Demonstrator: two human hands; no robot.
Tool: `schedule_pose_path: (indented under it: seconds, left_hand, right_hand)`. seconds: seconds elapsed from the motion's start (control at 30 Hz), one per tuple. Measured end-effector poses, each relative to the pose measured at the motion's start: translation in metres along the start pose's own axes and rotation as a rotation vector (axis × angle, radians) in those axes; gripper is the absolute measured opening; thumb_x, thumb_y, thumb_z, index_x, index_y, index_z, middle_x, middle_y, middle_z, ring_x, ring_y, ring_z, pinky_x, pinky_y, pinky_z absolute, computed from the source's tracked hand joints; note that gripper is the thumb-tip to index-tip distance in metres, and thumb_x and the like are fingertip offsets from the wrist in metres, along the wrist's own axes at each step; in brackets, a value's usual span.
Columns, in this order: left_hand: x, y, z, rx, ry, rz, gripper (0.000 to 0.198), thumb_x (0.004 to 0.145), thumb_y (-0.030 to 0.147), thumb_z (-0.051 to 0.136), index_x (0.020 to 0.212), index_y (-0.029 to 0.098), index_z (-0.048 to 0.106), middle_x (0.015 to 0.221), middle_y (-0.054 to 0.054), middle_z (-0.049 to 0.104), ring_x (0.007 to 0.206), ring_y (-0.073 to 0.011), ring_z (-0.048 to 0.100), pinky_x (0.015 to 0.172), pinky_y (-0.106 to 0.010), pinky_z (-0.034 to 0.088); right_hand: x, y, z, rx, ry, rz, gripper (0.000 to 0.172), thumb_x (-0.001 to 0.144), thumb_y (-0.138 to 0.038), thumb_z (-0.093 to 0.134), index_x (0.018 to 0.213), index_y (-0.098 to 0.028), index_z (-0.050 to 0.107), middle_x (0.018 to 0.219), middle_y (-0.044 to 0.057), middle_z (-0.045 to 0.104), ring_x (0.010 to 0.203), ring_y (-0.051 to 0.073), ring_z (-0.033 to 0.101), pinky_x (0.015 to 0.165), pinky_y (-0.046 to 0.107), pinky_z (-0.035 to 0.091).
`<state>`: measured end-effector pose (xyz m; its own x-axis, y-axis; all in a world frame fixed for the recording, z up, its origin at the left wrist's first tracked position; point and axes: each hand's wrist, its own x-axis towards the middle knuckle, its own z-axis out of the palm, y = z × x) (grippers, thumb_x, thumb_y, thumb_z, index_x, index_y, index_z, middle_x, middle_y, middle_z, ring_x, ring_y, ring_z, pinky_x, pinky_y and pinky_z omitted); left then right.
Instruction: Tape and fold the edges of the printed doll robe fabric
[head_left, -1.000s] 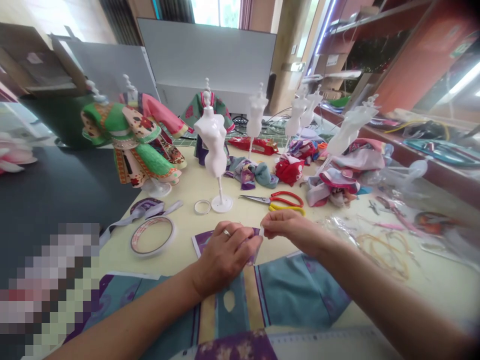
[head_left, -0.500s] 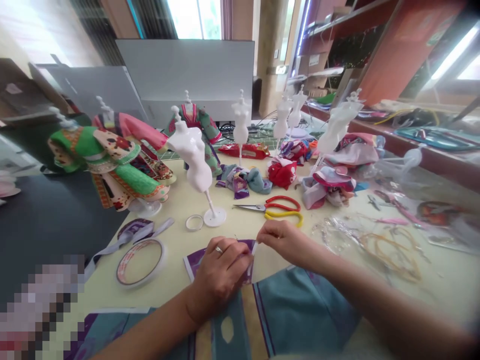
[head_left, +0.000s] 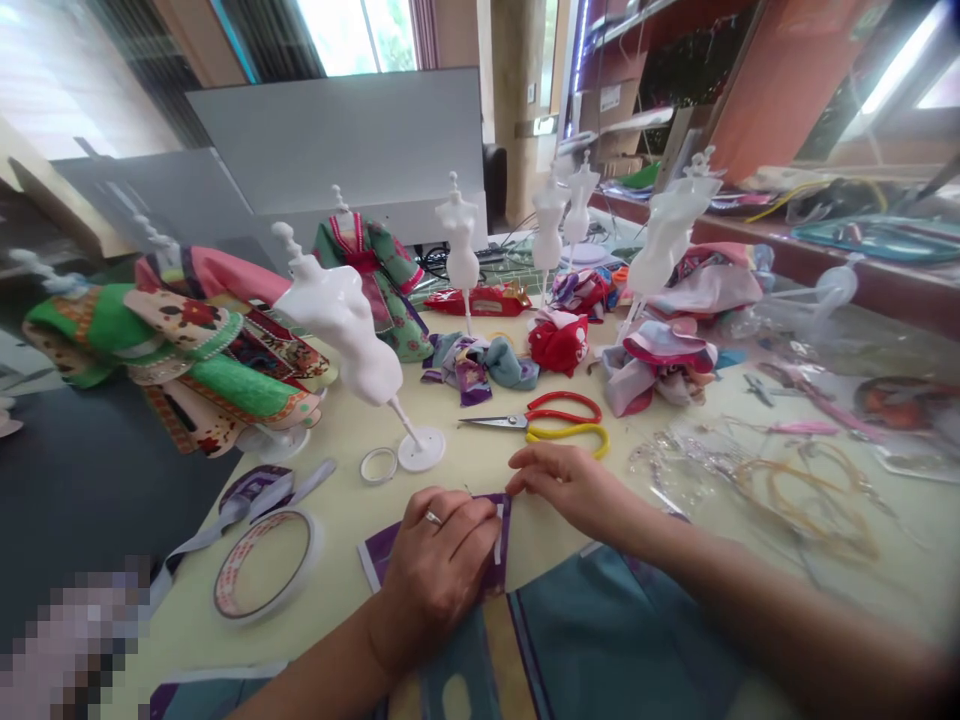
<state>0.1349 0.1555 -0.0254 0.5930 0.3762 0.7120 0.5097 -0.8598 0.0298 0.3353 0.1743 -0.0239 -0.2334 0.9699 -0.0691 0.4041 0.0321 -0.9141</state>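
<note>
My left hand (head_left: 439,570), with a ring on one finger, lies fingers-down on a small purple fabric piece (head_left: 382,552) on the pale yellow table (head_left: 480,468). A thin white strip (head_left: 498,530) runs along the piece's right edge. My right hand (head_left: 574,485) pinches the top right corner of the purple piece, fingers pressed together. A teal striped fabric sheet (head_left: 600,640) lies under both forearms. Red and yellow scissors (head_left: 555,420) lie just beyond my right hand.
A bare white doll mannequin (head_left: 345,330) leans on its stand with a small tape ring (head_left: 378,465) beside it. A big tape roll (head_left: 262,565) lies at left. Dressed mannequins (head_left: 187,345), fabric scraps (head_left: 480,362), more mannequins and clear bags (head_left: 750,470) crowd the table.
The camera has tilted and shifted, so everything appears lower and leaning. Both hands have lowered the purple piece nearer the table; my right hand still pinches its corner.
</note>
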Motion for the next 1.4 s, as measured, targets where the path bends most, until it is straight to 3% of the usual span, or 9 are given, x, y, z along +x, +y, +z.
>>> schedule_pose_path:
  seconds: [0.3,0.7,1.4]
  left_hand:
    - [0.0,-0.004,0.005,0.023,-0.049,0.03,0.022,0.078,0.006,0.053,0.099,0.013,0.06,0.091,-0.012,0.07,0.083,-0.0229,0.061,0.079,-0.039,0.042]
    - [0.01,-0.006,0.008,0.013,-0.089,0.074,0.024,0.078,0.005,0.051,0.099,0.012,0.06,0.09,-0.013,0.069,0.083,-0.0248,0.06,0.077,-0.041,0.04]
    - [0.007,-0.007,0.016,0.028,-0.107,0.08,0.023,0.082,0.007,0.047,0.098,0.011,0.063,0.091,-0.013,0.071,0.085,-0.0243,0.059,0.077,-0.041,0.039]
  right_hand:
    - [0.002,0.001,-0.002,0.059,-0.033,0.049,0.016,0.083,-0.018,0.048,0.094,-0.02,0.059,0.082,0.006,0.074,0.088,0.022,0.068,0.082,0.036,0.049]
    - [0.009,0.015,0.003,0.07,0.045,0.016,0.014,0.082,-0.016,0.044,0.09,-0.021,0.054,0.082,0.005,0.072,0.078,0.02,0.066,0.071,0.033,0.048]
    - [0.008,0.004,-0.004,-0.045,0.072,0.041,0.016,0.078,-0.014,0.044,0.088,-0.02,0.055,0.085,0.006,0.071,0.083,0.02,0.065,0.07,0.029,0.047]
